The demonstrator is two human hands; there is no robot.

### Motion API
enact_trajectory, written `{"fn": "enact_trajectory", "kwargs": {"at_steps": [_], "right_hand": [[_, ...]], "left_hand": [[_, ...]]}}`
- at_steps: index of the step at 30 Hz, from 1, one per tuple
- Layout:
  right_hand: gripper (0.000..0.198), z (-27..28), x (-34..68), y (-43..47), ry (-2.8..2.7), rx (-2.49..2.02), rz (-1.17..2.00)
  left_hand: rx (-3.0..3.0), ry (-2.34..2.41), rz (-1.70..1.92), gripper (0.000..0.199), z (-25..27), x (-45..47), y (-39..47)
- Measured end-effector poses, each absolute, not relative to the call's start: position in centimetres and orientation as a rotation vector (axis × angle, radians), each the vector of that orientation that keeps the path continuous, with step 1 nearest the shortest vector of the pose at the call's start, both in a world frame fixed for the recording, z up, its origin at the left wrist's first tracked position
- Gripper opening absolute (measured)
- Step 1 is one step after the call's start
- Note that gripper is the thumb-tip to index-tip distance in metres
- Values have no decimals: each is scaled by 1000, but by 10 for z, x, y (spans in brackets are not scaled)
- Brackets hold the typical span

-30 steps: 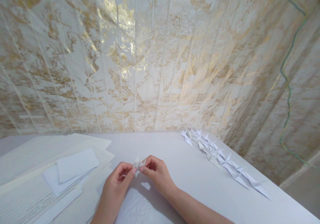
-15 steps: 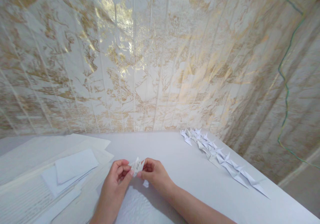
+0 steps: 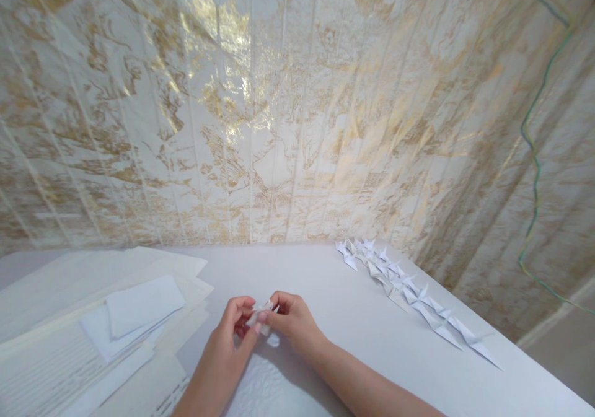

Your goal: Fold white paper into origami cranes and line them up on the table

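Between both hands, just above the white table point(image 3: 297, 268), is a small piece of folded white paper point(image 3: 261, 319). My left hand point(image 3: 235, 333) pinches its left side with thumb and fingers. From the right, my right hand point(image 3: 295, 324) grips the same piece, its thumb pressed across the front. The fingers cover part of the folds, so the full shape is hidden. A tiny white scrap point(image 3: 273, 341) shows just below the folded paper, under my right hand.
Folded paper cranes point(image 3: 421, 299) stand in rows along the table's right side. At the left lie spread sheets point(image 3: 51, 355), some with printed lines, topped by a stack of cut white paper point(image 3: 144, 305). Gold-patterned wall covering point(image 3: 279, 126) rises behind; a green-yellow cord point(image 3: 534, 175) hangs right.
Both hands have shifted slightly right and drawn closer together around the folded paper. My right thumb now lies across it, and the paper has turned and is more covered.
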State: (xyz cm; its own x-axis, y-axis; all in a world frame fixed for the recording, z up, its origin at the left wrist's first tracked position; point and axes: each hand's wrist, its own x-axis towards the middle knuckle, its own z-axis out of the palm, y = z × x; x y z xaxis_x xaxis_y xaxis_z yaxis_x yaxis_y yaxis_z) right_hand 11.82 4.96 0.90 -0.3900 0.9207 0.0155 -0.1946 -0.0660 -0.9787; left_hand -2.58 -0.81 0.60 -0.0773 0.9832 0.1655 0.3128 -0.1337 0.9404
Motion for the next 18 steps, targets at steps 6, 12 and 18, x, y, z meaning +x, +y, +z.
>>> {"fn": "enact_trajectory", "kwargs": {"at_steps": [6,12,18], "right_hand": [[50,10,117,46,-1306,-787,1614],[43,7,116,44,-1298,-788,1529],[33,19,124,50,-1300,-841,1347]], "left_hand": [[1544,1460,1089,33,11,-24,-9],[1563,1443,1036,38,16,-24,-8],[1548,1411,984,34,7,-17,-12]]}}
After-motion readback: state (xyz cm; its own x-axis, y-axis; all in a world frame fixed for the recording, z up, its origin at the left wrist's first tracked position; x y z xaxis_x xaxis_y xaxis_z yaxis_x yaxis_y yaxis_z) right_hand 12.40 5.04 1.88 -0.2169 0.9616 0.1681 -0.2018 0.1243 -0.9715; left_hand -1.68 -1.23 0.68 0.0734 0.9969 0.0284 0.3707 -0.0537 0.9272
